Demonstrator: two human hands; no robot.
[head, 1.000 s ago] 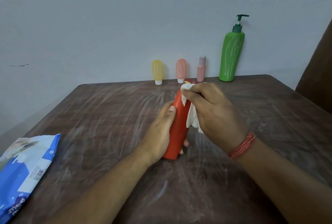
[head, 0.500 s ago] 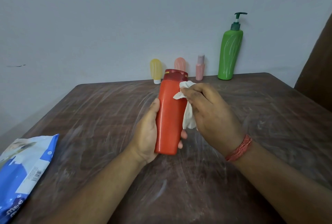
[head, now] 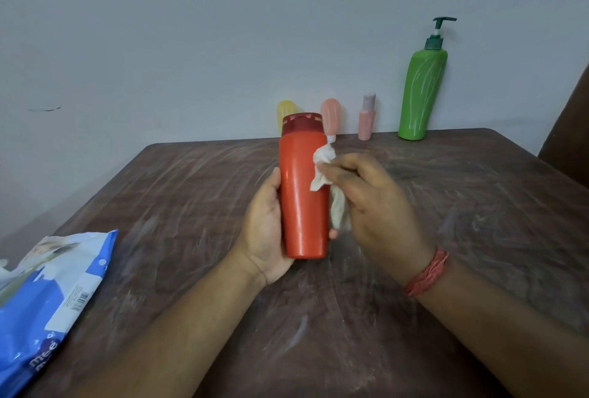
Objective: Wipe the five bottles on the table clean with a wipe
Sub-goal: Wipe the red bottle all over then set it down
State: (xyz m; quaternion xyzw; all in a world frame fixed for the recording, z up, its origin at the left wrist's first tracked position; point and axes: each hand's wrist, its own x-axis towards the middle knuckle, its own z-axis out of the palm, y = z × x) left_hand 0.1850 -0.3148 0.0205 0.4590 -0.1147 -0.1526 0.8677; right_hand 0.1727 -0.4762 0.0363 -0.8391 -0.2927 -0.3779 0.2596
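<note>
Red bottle [head: 304, 193]: held upright just above the tabletop [head: 191, 206], at the centre of the view, dark red cap on top.
Left hand [head: 266, 232]: at 9 o'clock of the bottle; the grip is wrapped round its lower half, thumb up the left edge, one fingertip showing at the right.
Wipe [head: 325, 171]: crumpled white, touching the bottle's right side below the cap, its tail hanging down.
Right hand [head: 373, 203]: at 3 o'clock of the bottle; the grip is pinching the wipe between thumb and fingertips. A red thread band [head: 427, 271] circles the wrist.
Step in hand: wiping the red bottle's body. Done well, I judge, it means long strokes from cap to base, the left hand turning the bottle so each face meets the cloth, and shifting so the covered lower half gets wiped too.
Other bottles: at 12 o'clock by the wall, a yellow bottle [head: 283, 110] partly hidden behind the cap, a pink bottle [head: 331, 118], a small pink-and-lilac bottle [head: 366, 118], and at 1 o'clock a green pump bottle [head: 420, 91].
Wipe pack [head: 47, 302]: blue, lying at 8 o'clock on the tabletop.
</note>
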